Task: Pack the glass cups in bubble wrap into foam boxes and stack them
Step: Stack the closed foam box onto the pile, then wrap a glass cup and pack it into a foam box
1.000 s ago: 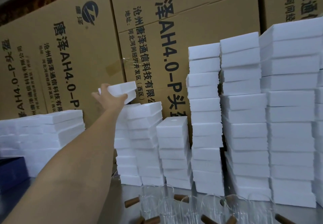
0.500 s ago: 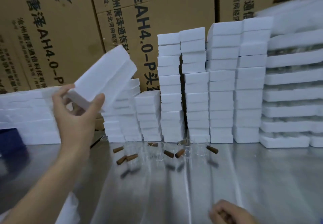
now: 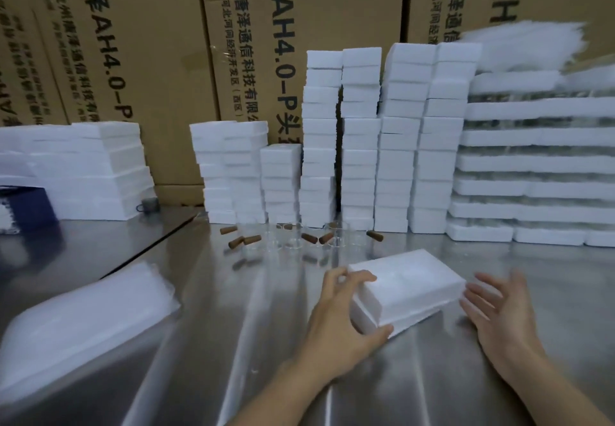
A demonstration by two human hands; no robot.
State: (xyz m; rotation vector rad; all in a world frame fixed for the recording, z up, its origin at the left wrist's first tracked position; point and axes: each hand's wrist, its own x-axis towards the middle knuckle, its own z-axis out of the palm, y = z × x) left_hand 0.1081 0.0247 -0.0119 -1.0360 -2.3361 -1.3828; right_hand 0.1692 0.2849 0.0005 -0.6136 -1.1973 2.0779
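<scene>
- Down on the table (image 3: 233,342) now instead of tilted up in the air: foam box (image 3: 409,289), near centre, in front of the stacks.
- Grips its left end with left hand (image 3: 336,322), fingers curled over the top corner, thumb pressed against the lower edge.
- Holds right hand (image 3: 496,309) wide and straight-fingered just beside the box's right end; touching or not, cannot tell.
- Shows that hand in full, where half a second ago only curled knuckles peeked in at the bottom edge.
- Counts one box at the hands, in two layers, the upper shifted off the lower.
- Counts seven narrow foam columns (image 3: 361,146) at the back, with wider stacks (image 3: 532,159) at either side.
- Shows glass cups (image 3: 293,241) clustered between box and columns, well apart from both hands; about seven brown handles, exact cup number too faint to tell.
- Shows one blurred white pile (image 3: 83,319) at near left.
</scene>
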